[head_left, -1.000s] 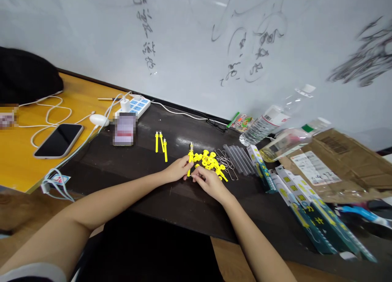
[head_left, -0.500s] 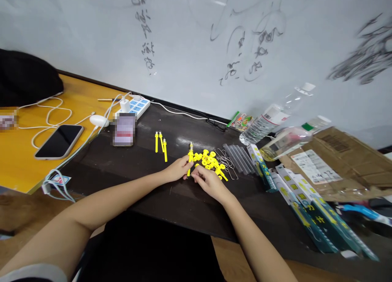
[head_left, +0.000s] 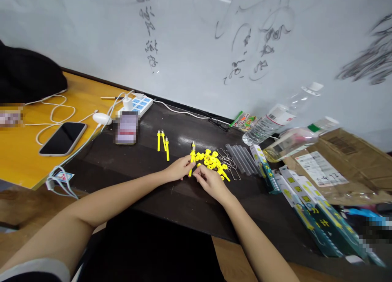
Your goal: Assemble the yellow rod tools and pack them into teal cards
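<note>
On the dark table (head_left: 183, 204), the left hand (head_left: 179, 168) pinches a slim yellow probe (head_left: 192, 157) between thumb and fingertips; its long axis runs almost straight away from the person, metal tip at the far end, lower end hidden between the hands. The right hand (head_left: 210, 182) sits just beside it, fingers curled together at the probe's near end; whether they nip anything there is too small to tell. Touching the probe's right side lies a heap of yellow parts (head_left: 212, 161), too tangled to count. Left of the probe and well apart, three finished yellow probes (head_left: 163, 140) lie nearly parallel, tips also pointing away. Beyond the heap are thin wire pieces (head_left: 228, 161) and a row of clear tubes (head_left: 241, 159).
</note>
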Tool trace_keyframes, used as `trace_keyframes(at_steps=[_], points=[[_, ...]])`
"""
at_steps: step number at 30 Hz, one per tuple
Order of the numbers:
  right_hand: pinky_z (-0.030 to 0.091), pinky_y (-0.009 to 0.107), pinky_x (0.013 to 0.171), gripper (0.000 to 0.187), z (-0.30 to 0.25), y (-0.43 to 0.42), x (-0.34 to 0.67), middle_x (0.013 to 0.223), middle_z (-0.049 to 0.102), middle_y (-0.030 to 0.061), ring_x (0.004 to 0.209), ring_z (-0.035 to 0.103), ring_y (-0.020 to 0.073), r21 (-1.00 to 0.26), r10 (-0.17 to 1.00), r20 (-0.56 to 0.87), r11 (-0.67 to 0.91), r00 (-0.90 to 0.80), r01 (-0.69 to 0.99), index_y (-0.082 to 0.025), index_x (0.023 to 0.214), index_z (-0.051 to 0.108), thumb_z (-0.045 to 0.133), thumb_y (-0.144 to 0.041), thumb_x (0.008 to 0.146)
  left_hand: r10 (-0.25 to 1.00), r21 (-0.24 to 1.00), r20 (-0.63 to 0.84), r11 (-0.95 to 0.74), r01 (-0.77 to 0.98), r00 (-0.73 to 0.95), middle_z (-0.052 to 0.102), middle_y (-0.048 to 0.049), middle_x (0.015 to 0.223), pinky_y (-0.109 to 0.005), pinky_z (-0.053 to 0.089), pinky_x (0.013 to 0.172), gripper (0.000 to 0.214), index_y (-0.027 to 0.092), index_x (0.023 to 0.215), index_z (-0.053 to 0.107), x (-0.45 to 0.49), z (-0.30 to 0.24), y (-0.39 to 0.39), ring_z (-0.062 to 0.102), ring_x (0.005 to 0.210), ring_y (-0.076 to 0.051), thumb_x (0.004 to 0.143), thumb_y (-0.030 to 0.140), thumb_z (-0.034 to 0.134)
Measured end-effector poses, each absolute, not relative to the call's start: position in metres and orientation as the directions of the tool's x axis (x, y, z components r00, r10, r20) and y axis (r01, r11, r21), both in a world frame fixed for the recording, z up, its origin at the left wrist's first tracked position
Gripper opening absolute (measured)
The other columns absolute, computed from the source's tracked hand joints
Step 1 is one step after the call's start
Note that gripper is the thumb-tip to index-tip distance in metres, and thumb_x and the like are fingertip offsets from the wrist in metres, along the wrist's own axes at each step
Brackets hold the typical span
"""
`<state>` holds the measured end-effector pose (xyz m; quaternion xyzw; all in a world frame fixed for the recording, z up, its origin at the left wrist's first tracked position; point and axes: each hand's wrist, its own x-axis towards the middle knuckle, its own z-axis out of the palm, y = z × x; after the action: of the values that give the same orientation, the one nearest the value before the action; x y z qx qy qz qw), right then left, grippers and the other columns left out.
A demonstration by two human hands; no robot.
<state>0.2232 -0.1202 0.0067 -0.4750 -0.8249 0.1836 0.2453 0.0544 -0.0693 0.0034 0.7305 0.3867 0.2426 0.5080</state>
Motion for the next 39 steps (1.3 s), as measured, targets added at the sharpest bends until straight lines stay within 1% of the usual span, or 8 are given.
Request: trace_keyframes(at_steps=[4, 11, 15, 20, 26, 30, 34, 39], points=[[0.038, 0.023, 0.057, 0.008, 0.005, -0.119, 0.226, 0.068, 0.058, -0.0013, 0.059, 0.052, 0.0127, -0.597, 0.881, 0.226, 0.463, -0.416, 0.655, -0.021, 0.081, 0.052, 0.049, -0.023, 0.089, 0.815, 0.910, 0.028, -0.261, 0.323, 0.579, 0.047, 0.0061, 0.057, -0.018, 0.033, 0.039, 0.018, 0.017, 0.082, 0.044, 0.054, 0.003, -0.070, 0.043, 0.039, -0.007, 0.090, 0.032, 0.037], [0.041, 0.025, 0.059, 0.014, -0.003, -0.113, 0.229, 0.063, 0.056, -0.0025, 0.058, 0.052, 0.0118, -0.774, 0.912, 0.192, 0.367, -0.361, 0.515, -0.020, 0.078, 0.051, 0.050, -0.029, 0.089, 0.782, 0.873, 0.207, -0.419, 0.250, 0.588, 0.050, 0.0031, 0.063, -0.021, 0.037, 0.055, 0.026, 0.016, 0.075, 0.050, 0.055, -0.004, -0.065, 0.049, 0.058, -0.010, 0.090, 0.035, 0.040], [0.042, 0.025, 0.059, 0.017, -0.003, -0.113, 0.229, 0.064, 0.056, -0.0015, 0.059, 0.052, 0.0121, -0.823, 0.924, 0.168, 0.323, -0.343, 0.467, -0.020, 0.077, 0.052, 0.052, -0.033, 0.088, 0.760, 0.909, 0.142, -0.353, 0.220, 0.634, 0.050, 0.0048, 0.056, -0.019, 0.036, 0.050, 0.030, 0.016, 0.076, 0.049, 0.054, -0.006, -0.065, 0.047, 0.046, -0.008, 0.091, 0.039, 0.037], [0.044, 0.024, 0.056, 0.019, -0.002, -0.113, 0.226, 0.068, 0.059, 0.0000, 0.061, 0.054, 0.0119, -0.873, 0.932, 0.121, 0.264, -0.341, 0.411, -0.019, 0.077, 0.055, 0.056, -0.035, 0.085, 0.752, 0.954, 0.076, -0.245, 0.170, 0.655, 0.058, 0.0026, 0.061, -0.019, 0.037, 0.045, 0.032, 0.016, 0.076, 0.049, 0.054, -0.006, -0.067, 0.050, 0.041, -0.007, 0.090, 0.042, 0.037], [0.043, 0.024, 0.055, 0.018, -0.002, -0.113, 0.225, 0.071, 0.058, -0.0001, 0.062, 0.054, 0.0118, -0.881, 0.928, 0.097, 0.249, -0.361, 0.403, -0.019, 0.077, 0.053, 0.054, -0.034, 0.086, 0.814, 0.968, 0.093, -0.210, 0.140, 0.574, 0.055, 0.0037, 0.055, -0.018, 0.038, 0.045, 0.031, 0.015, 0.075, 0.053, 0.057, -0.009, -0.066, 0.051, 0.046, -0.008, 0.088, 0.041, 0.042], [0.041, 0.023, 0.053, 0.022, -0.004, -0.112, 0.226, 0.065, 0.051, -0.0024, 0.058, 0.049, 0.0107, -0.858, 0.935, 0.132, 0.275, -0.331, 0.435, -0.020, 0.073, 0.048, 0.053, -0.035, 0.087, 0.812, 0.975, 0.049, -0.165, 0.148, 0.581, 0.054, 0.0036, 0.056, -0.015, 0.033, 0.035, 0.032, 0.014, 0.075, 0.053, 0.058, -0.010, -0.067, 0.054, 0.045, -0.009, 0.087, 0.042, 0.044], [0.040, 0.023, 0.051, 0.025, -0.004, -0.112, 0.227, 0.064, 0.050, -0.0020, 0.057, 0.047, 0.0106, -0.845, 0.928, 0.133, 0.290, -0.349, 0.449, -0.020, 0.071, 0.046, 0.052, -0.036, 0.088, 0.822, 0.988, 0.006, -0.093, 0.123, 0.569, 0.054, 0.0028, 0.054, -0.013, 0.034, 0.033, 0.032, 0.013, 0.082, 0.056, 0.059, -0.010, -0.068, 0.060, 0.048, -0.011, 0.087, 0.042, 0.044], [0.040, 0.023, 0.051, 0.025, -0.004, -0.112, 0.227, 0.064, 0.049, -0.0024, 0.055, 0.046, 0.0104, -0.840, 0.926, 0.140, 0.298, -0.350, 0.453, -0.020, 0.071, 0.045, 0.051, -0.037, 0.088, 0.826, 0.989, 0.021, -0.099, 0.109, 0.563, 0.056, 0.0015, 0.054, -0.012, 0.034, 0.032, 0.035, 0.012, 0.082, 0.058, 0.060, -0.009, -0.069, 0.059, 0.046, -0.010, 0.087, 0.043, 0.044]])
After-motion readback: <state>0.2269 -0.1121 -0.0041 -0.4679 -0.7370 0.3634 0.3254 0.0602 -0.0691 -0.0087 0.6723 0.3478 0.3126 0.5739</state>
